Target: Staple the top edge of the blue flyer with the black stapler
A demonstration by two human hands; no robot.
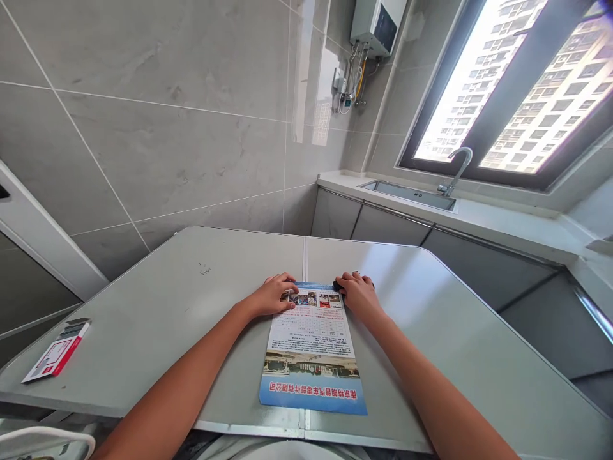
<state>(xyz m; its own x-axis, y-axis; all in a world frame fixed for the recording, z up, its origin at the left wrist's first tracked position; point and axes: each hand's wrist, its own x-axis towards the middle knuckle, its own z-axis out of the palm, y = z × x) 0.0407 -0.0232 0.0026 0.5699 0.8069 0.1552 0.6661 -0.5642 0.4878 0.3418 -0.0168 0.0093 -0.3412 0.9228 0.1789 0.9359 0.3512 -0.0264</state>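
Observation:
A printed flyer (311,348) lies flat on the white folding table (230,255), upside down to me, with a blue band and red characters at its near end. At its far left corner is my left hand (275,295), thumb and fingers bent over the edge and holding the paper. My right hand (357,294) is at the far right corner, its fingers closed around a small black object (337,286). Most of that object is hidden under the hand, so its kind does not show.
On the table's left lies a red and white box (57,351). Several tiny dark slivers (204,269) are scattered farther back. A seam runs down the tabletop's middle. Beyond stand a counter with a sink (412,195) and faucet (457,169), below a window. A white chair (48,437) shows at lower left.

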